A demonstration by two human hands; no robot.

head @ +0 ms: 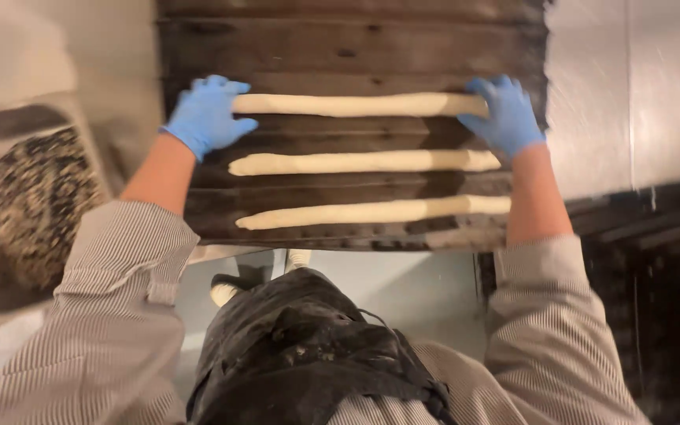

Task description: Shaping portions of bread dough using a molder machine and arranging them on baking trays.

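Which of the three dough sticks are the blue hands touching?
The farthest dough stick. The left hand and right hand are at its two ends; the other two lie nearer, untouched.

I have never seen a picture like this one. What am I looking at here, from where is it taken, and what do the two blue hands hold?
There is one picture, taken by a camera worn on a person's head, so you look down over their own body. The striped sleeves and the dark apron at the bottom belong to that person.

Both hands wear blue gloves. The left hand and the right hand each touch one end of the farthest dough strip, a long pale roll. It lies on a dark wooden board.

Two more dough strips lie nearer, side by side and apart: the middle one and the nearest one.

At the left stands a metal tray with a dark, speckled mix of seeds or grains; which exactly, I cannot tell.
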